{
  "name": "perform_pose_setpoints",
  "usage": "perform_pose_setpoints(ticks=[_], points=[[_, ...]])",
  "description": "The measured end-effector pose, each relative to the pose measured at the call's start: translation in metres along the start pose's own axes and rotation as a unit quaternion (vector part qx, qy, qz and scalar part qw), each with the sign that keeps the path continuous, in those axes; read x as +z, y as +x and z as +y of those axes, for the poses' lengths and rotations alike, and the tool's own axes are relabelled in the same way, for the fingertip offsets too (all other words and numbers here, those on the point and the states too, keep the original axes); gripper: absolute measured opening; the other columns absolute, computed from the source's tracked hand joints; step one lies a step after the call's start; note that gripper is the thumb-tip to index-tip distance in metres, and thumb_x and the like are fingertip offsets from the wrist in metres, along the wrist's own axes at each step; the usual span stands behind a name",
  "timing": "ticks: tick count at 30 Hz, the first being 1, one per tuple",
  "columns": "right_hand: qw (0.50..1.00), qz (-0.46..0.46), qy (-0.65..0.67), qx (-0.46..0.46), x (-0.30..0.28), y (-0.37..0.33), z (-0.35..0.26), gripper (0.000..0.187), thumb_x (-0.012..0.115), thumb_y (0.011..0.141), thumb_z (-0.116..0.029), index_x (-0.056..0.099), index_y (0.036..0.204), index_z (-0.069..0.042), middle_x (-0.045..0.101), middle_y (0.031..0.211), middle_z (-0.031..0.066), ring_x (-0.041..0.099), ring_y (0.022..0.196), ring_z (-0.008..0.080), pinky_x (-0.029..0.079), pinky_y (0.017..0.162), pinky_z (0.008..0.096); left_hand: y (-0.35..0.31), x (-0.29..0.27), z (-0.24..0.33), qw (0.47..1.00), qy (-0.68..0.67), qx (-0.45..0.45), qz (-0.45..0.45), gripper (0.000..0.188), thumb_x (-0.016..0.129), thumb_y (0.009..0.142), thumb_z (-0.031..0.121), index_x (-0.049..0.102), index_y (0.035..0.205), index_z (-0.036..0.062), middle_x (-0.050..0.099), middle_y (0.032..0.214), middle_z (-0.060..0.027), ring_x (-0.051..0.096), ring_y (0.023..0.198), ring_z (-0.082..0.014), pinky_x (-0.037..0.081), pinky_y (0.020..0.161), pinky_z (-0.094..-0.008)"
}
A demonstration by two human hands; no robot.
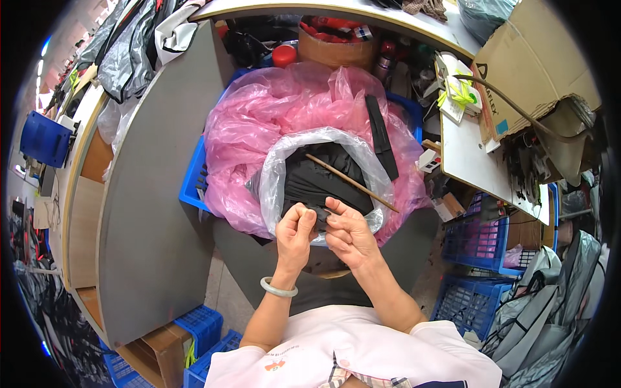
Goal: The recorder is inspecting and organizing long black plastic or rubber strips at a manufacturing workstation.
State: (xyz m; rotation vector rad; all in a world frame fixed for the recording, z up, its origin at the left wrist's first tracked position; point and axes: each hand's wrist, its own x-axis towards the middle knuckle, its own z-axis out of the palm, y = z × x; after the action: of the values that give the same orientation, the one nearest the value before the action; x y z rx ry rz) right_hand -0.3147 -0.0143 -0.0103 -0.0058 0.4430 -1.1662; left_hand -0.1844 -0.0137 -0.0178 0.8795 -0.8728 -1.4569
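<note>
Both of my hands meet over the near rim of a clear plastic bag (275, 169) that is rolled open. Between them is a piece of black fabric (319, 215), pinched on one side by my left hand (297, 231) and on the other by my right hand (350, 236). More black fabric pieces (310, 178) lie folded inside the bag. A thin brown stick (352, 182) rests across them, its lower end reaching over the bag's right rim. Pink plastic sheeting (239, 129) surrounds the bag, and a black strip (381, 138) lies on it at the right.
A blue crate (190, 174) sits beneath the pink sheeting. On the left stands a grey panel (158, 187). At the right are a cardboard box (537, 58), a white board (482, 165) and stacked blue crates (475, 233). A round cardboard container (333, 52) stands behind.
</note>
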Motion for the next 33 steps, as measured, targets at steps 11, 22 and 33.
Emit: perform_pose_setpoints(ticks=[11, 22, 33], points=[[0.851, -0.07, -0.487, -0.185, 0.005, -0.004, -0.003, 0.047, 0.057, 0.079, 0.009, 0.04, 0.122, -0.002, 0.056, 0.096, 0.0051, 0.045, 0.061, 0.0, 0.036, 0.048, 0.0144, -0.011, -0.004, -0.001, 0.995, 0.089, 0.019, 0.043, 0.015, 0.056, 0.091, 0.014, 0.049, 0.08, 0.0062, 0.04, 0.071, 0.0062, 0.034, 0.057, -0.0004, 0.027, 0.049, -0.0163], [0.996, -0.047, 0.071, 0.023, -0.011, -0.016, 0.009, 0.038, 0.052, 0.079, 0.008, 0.048, 0.116, 0.003, 0.063, 0.09, 0.0162, 0.031, 0.036, 0.0024, 0.033, 0.033, 0.0173, -0.027, -0.004, -0.006, 0.992, 0.094, 0.069, -0.043, 0.02, 0.052, 0.093, 0.013, 0.045, 0.077, 0.0042, 0.038, 0.071, 0.003, 0.036, 0.055, -0.0024, 0.029, 0.047, -0.0169], [0.946, -0.043, -0.308, -0.096, 0.005, -0.022, -0.012, 0.041, 0.066, 0.074, 0.006, 0.051, 0.112, 0.005, 0.064, 0.089, 0.0109, 0.061, 0.06, 0.0105, 0.054, 0.052, 0.0223, -0.026, -0.008, 0.007, 0.996, 0.068, -0.009, -0.051, 0.016, 0.054, 0.092, 0.012, 0.058, 0.103, 0.0003, 0.056, 0.073, 0.0003, 0.048, 0.058, -0.0029, 0.039, 0.05, -0.016]])
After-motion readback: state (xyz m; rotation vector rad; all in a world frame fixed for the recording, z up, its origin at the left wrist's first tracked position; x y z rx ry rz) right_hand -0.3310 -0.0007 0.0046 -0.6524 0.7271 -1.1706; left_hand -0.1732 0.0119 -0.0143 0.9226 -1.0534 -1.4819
